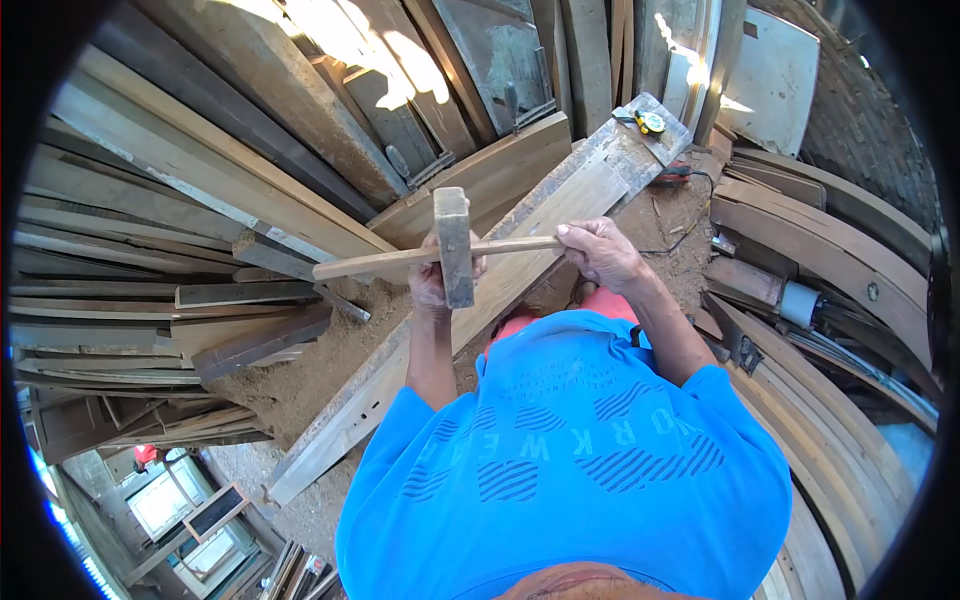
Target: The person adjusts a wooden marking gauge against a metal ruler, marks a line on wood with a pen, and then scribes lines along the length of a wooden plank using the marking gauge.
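My left hand [428, 282] is closed around a wooden block [454, 250], its fingers partly hidden behind it. A long wooden stick [375, 264] crosses the block, sticking out on both sides; the frame does not show whether it runs through or behind it. The stick's thin right end is pinched between the thumb and fingers of my right hand [603, 252]. Both hands are raised above a long pale plank [350, 415], which lies slantwise below them. A rectangular mortise and a small slot show near the plank's lower end.
A yellow and black tape measure [647, 122] lies at the plank's far end. Beside it, a red tool [672, 174] with a black cable rests on sawdust [290, 385]. Stacked boards [110, 240] crowd the left; more timber [820, 235] lies right. A wide board [500, 175] stands behind.
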Demonstrator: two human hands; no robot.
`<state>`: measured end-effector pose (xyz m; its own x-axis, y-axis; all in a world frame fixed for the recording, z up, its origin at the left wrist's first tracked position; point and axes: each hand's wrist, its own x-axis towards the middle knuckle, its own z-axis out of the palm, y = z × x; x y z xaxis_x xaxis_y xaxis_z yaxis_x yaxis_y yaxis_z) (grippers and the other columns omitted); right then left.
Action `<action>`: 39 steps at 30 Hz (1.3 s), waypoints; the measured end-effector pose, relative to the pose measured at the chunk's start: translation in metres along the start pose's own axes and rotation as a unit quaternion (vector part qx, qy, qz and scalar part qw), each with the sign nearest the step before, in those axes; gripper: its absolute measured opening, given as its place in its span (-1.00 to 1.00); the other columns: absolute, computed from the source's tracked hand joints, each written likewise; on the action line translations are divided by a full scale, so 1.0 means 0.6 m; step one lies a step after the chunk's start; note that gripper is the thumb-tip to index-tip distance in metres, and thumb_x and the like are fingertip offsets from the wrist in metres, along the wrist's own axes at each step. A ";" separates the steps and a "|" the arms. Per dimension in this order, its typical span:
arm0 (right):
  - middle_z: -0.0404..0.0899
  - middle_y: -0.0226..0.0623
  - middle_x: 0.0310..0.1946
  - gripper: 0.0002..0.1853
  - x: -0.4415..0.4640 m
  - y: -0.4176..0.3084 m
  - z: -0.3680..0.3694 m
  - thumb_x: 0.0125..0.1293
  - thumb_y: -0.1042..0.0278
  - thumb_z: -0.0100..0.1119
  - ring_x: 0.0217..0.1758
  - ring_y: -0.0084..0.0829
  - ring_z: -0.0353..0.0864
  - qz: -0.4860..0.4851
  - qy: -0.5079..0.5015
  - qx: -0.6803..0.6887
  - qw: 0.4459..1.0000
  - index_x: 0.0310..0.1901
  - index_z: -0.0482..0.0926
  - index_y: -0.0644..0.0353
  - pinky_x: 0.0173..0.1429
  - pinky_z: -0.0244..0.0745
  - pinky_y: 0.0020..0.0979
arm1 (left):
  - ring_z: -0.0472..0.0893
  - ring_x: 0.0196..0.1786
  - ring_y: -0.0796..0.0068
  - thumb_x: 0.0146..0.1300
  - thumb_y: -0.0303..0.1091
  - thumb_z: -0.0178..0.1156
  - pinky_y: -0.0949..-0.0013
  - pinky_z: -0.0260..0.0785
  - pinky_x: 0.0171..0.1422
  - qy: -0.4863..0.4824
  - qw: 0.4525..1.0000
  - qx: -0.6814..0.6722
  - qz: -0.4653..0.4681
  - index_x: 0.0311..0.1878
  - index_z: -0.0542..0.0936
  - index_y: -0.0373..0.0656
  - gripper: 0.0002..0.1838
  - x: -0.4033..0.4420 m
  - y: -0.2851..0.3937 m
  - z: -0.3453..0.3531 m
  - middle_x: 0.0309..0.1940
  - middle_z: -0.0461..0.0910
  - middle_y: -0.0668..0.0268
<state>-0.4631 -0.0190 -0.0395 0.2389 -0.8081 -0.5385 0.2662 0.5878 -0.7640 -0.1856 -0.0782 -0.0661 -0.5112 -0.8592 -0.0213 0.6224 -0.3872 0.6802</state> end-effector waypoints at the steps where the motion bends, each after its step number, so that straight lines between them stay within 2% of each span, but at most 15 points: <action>1: 0.35 -0.61 -0.63 -0.63 0.006 0.001 -0.016 0.57 0.11 0.18 -0.64 -0.76 0.22 -0.008 0.004 0.027 1.000 -0.28 0.68 0.26 -0.58 0.09 -0.58 | 0.61 -0.38 0.38 0.49 0.13 0.12 0.28 0.49 -0.23 0.056 0.998 0.028 -0.009 0.44 0.42 -0.31 -0.27 0.013 -0.012 0.008 -0.25 0.64 0.16; 3: 0.35 -0.61 -0.63 -0.67 0.017 0.011 -0.054 0.56 0.16 0.20 -0.63 -0.76 0.22 -0.022 0.014 0.079 0.997 -0.27 0.67 0.26 -0.57 0.09 -0.58 | 0.66 -0.28 0.37 0.56 0.07 0.05 0.26 0.55 -0.13 0.167 0.982 0.081 -0.028 0.38 0.46 -0.30 -0.38 0.037 -0.034 0.024 -0.19 0.67 0.13; 4: 0.35 -0.62 -0.63 -0.69 0.019 0.013 -0.068 0.56 0.17 0.20 -0.64 -0.77 0.22 -0.036 0.021 0.089 0.995 -0.28 0.65 0.22 -0.57 0.09 -0.58 | 0.69 -0.03 0.38 0.57 -0.18 0.00 0.25 0.59 0.07 0.168 0.984 0.052 -0.034 0.32 0.49 -0.29 -0.56 0.047 -0.048 0.007 -0.03 0.68 0.13; 7: 0.34 -0.64 -0.62 -0.73 0.030 0.013 -0.104 0.57 0.21 0.21 -0.64 -0.78 0.22 -0.071 0.032 0.095 0.992 -0.31 0.59 0.15 -0.57 0.11 -0.59 | 0.66 0.13 0.40 0.47 -0.36 0.01 0.26 0.56 0.20 0.184 0.977 0.103 -0.027 0.35 0.48 -0.27 -0.56 0.069 -0.079 -0.004 0.08 0.66 0.19; 8: 0.35 -0.64 -0.61 -0.73 0.033 0.013 -0.114 0.57 0.21 0.21 -0.63 -0.78 0.23 -0.079 0.032 0.082 0.993 -0.32 0.57 0.14 -0.56 0.13 -0.59 | 0.63 0.22 0.39 0.31 -0.53 -0.01 0.18 0.57 0.27 0.195 0.979 0.051 -0.039 0.40 0.46 -0.27 -0.45 0.069 -0.084 -0.004 0.16 0.63 0.24; 11: 0.39 -0.59 -0.61 -0.73 0.049 0.026 -0.145 0.54 0.20 0.23 -0.59 -0.76 0.29 -0.090 0.017 0.078 0.993 -0.30 0.60 0.20 -0.50 0.20 -0.58 | 0.66 0.16 0.38 0.48 -0.39 0.06 0.10 0.64 0.27 0.218 0.976 0.001 -0.025 0.43 0.43 -0.27 -0.51 0.087 -0.079 0.064 0.15 0.62 0.24; 14: 0.41 -0.59 -0.59 -0.71 0.060 0.033 -0.159 0.54 0.17 0.22 -0.55 -0.75 0.33 -0.105 0.007 0.040 0.994 -0.30 0.61 0.19 -0.46 0.25 -0.57 | 0.70 0.08 0.38 0.62 -0.14 0.06 0.08 0.73 0.15 0.205 0.978 0.032 0.012 0.45 0.41 -0.23 -0.50 0.096 -0.106 0.046 0.14 0.63 0.23; 18: 0.46 -0.60 -0.53 -0.73 0.065 0.036 -0.171 0.54 0.18 0.20 -0.49 -0.75 0.35 -0.078 -0.007 -0.028 0.997 -0.30 0.62 0.16 -0.43 0.27 -0.56 | 0.73 0.01 0.35 0.64 0.08 -0.01 0.12 0.78 -0.08 0.274 0.959 0.051 -0.048 0.42 0.47 -0.16 -0.44 0.088 -0.149 -0.023 0.10 0.67 0.17; 21: 0.45 -0.55 -0.54 -0.71 0.081 0.061 -0.181 0.52 0.22 0.14 -0.44 -0.67 0.37 -0.076 -0.015 -0.089 0.993 -0.31 0.63 0.25 -0.40 0.32 -0.43 | 0.66 0.20 0.24 0.55 0.26 -0.02 -0.01 0.74 0.00 0.247 0.960 0.058 -0.118 0.46 0.45 -0.13 -0.29 0.080 -0.168 -0.048 0.25 0.62 0.13; 23: 0.45 -0.49 -0.54 -0.68 0.094 0.090 -0.189 0.50 0.22 0.13 -0.43 -0.60 0.39 -0.096 -0.005 -0.141 0.985 -0.30 0.64 0.31 -0.38 0.34 -0.33 | 0.71 0.10 0.22 0.51 0.33 -0.02 0.04 0.74 -0.16 0.289 0.945 0.029 -0.152 0.40 0.49 -0.15 -0.26 0.069 -0.198 -0.076 0.16 0.66 0.11; 24: 0.44 -0.46 -0.55 -0.69 0.095 0.092 -0.193 0.48 0.22 0.13 -0.44 -0.56 0.40 -0.089 0.000 -0.171 0.981 -0.29 0.65 0.32 -0.36 0.35 -0.28 | 0.74 -0.01 0.20 0.47 0.35 0.00 0.03 0.73 -0.23 0.287 0.944 0.028 -0.159 0.31 0.54 -0.12 -0.28 0.064 -0.213 -0.086 0.05 0.69 0.13; 28: 0.54 -0.36 -0.51 -0.70 0.111 0.129 -0.217 0.45 0.22 0.15 -0.38 -0.50 0.49 -0.019 0.007 -0.160 0.987 -0.27 0.64 0.32 -0.28 0.43 -0.24 | 0.76 -0.10 0.20 0.45 0.38 -0.01 0.04 0.76 -0.22 0.322 0.919 0.008 -0.226 0.27 0.56 -0.09 -0.28 0.057 -0.258 -0.112 -0.03 0.71 0.16; 32: 0.63 -0.20 -0.43 -0.72 0.117 0.154 -0.251 0.43 0.21 0.17 -0.30 -0.37 0.61 -0.017 0.003 -0.191 0.981 -0.24 0.64 0.32 -0.19 0.50 -0.16 | 0.76 -0.10 0.19 0.44 0.40 -0.02 0.01 0.75 -0.27 0.324 0.907 0.025 -0.266 0.31 0.55 0.00 -0.29 0.064 -0.298 -0.135 -0.02 0.70 0.16; 33: 0.61 -0.34 -0.42 -0.75 0.116 0.155 -0.258 0.44 0.24 0.12 -0.30 -0.47 0.54 -0.011 -0.006 -0.204 0.979 -0.22 0.63 0.29 -0.22 0.45 -0.27 | 0.76 -0.10 0.19 0.44 0.41 -0.02 0.00 0.75 -0.28 0.330 0.901 0.018 -0.280 0.32 0.54 0.03 -0.29 0.068 -0.302 -0.136 -0.01 0.71 0.15; 39: 0.67 -0.21 -0.38 -0.72 0.102 0.186 -0.283 0.34 0.21 0.17 -0.23 -0.35 0.64 -0.009 0.002 -0.248 0.969 -0.17 0.66 0.30 -0.13 0.53 -0.20 | 0.74 -0.16 0.25 0.49 0.36 -0.04 0.01 0.68 -0.27 0.326 0.880 0.075 -0.339 0.24 0.60 0.03 -0.36 0.083 -0.320 -0.140 -0.04 0.74 0.19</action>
<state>-0.5776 -0.0096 -0.2181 0.2339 -0.8183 -0.5250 -0.2120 0.4841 -0.8490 -0.2807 -0.0746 -0.2596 -0.2560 -0.4767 -0.8409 0.1957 -0.8775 0.4379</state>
